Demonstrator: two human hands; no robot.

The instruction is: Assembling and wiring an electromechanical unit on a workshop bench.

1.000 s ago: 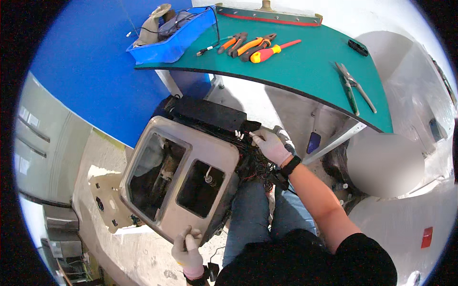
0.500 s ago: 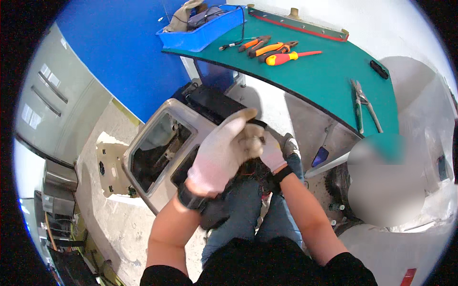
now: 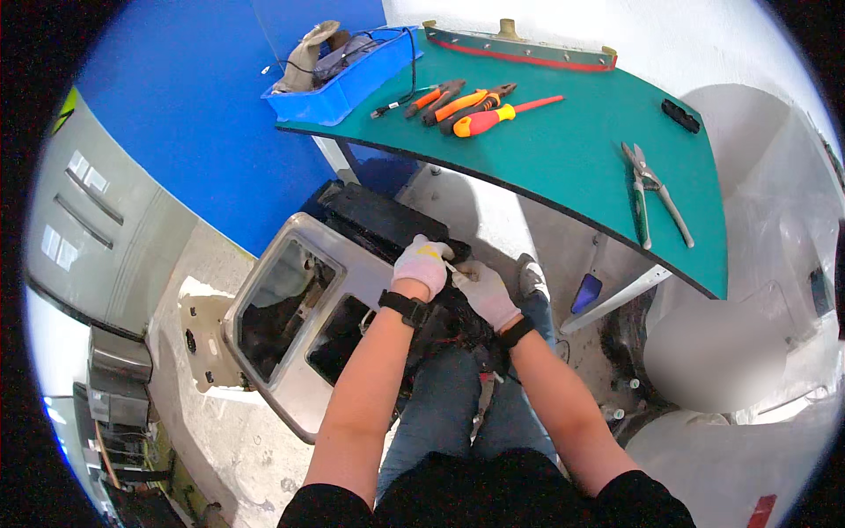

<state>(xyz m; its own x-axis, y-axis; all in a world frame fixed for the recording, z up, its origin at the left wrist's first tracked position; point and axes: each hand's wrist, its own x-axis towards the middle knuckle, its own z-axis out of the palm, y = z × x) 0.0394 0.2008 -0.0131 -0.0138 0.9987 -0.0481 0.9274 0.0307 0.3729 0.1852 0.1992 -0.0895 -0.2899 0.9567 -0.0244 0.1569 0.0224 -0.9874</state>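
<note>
A grey metal housing (image 3: 304, 304) with two dark window openings lies tilted on the floor against my knees. A black block (image 3: 378, 220) sits at its upper end, and dark wiring (image 3: 453, 321) hangs at its right side. Both my hands wear pale gloves and meet at the housing's upper right corner. My left hand (image 3: 421, 267) is curled, its fingertips pinching a small pale part (image 3: 450, 265). My right hand (image 3: 482, 295) rests on the dark wiring with its fingers reaching the same part; its grip is hidden.
A green tabletop (image 3: 572, 150) juts over the housing. On it lie orange-handled screwdrivers and pliers (image 3: 471, 104), metal snips (image 3: 650, 189), a small black piece (image 3: 681, 115) and a blue bin (image 3: 343, 70). A blue wall (image 3: 185, 114) and a grey cabinet (image 3: 97, 229) stand at the left.
My left hand has come up from the housing's lower edge, passed before the camera and settled at the upper right corner beside my right hand. The view has tilted slightly.
</note>
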